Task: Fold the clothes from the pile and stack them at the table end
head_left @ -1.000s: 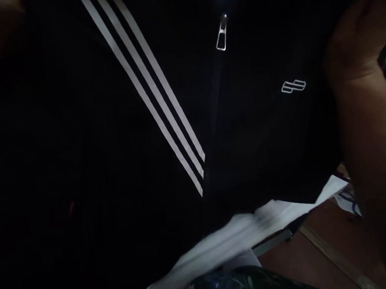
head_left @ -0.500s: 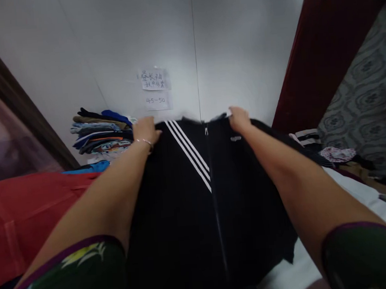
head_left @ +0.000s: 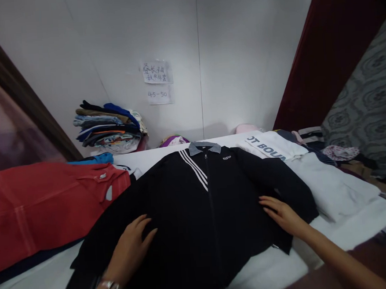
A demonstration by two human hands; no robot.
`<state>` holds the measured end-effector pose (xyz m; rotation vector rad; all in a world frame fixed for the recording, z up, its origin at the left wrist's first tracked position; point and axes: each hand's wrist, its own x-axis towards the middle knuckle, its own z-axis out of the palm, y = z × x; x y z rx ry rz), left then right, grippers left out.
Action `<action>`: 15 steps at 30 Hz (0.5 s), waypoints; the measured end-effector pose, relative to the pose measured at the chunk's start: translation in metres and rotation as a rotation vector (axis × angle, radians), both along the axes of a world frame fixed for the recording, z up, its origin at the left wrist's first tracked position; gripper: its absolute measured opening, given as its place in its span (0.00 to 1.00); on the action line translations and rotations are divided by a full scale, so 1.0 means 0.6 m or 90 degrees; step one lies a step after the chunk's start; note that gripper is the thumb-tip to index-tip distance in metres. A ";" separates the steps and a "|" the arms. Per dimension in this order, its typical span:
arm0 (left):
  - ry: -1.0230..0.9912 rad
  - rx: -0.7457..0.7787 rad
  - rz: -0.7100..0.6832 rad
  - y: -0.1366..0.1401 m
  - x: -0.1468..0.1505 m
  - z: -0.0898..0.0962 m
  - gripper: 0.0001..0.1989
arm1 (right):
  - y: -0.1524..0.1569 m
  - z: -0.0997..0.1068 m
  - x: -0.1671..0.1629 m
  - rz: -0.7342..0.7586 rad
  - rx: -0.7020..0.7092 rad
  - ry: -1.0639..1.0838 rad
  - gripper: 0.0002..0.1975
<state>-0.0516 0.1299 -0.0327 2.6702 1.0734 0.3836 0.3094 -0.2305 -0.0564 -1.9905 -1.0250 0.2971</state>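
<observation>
A black zip jacket [head_left: 184,215] lies front side up, spread flat, with a grey collar and three white slanting stripes on its left part. A small white logo marks the other side of its chest. Over the left side of the jacket rests my left hand [head_left: 129,246], its fingers apart and holding nothing. My right hand [head_left: 282,215] is at the jacket's right side near the sleeve, fingers stretched out and touching or just above the cloth. Both sleeves reach outward; the jacket's lower edge runs toward the bottom of the view.
Red garment [head_left: 51,203] lies on the left. Behind it stands a stack of folded clothes [head_left: 107,128]. White shirts [head_left: 327,179] with dark lettering lie on the right, on a white-covered table [head_left: 141,159]. Handwritten paper signs [head_left: 158,78] hang on the wall.
The jacket was held up by its shoulders in both hands; now it lies flat on the table. Both hands have let go and come down nearer to me along its sides.
</observation>
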 end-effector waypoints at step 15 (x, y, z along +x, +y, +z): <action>0.051 -0.277 0.269 -0.041 -0.061 0.013 0.36 | -0.074 -0.049 -0.011 -0.283 -0.027 -0.046 0.23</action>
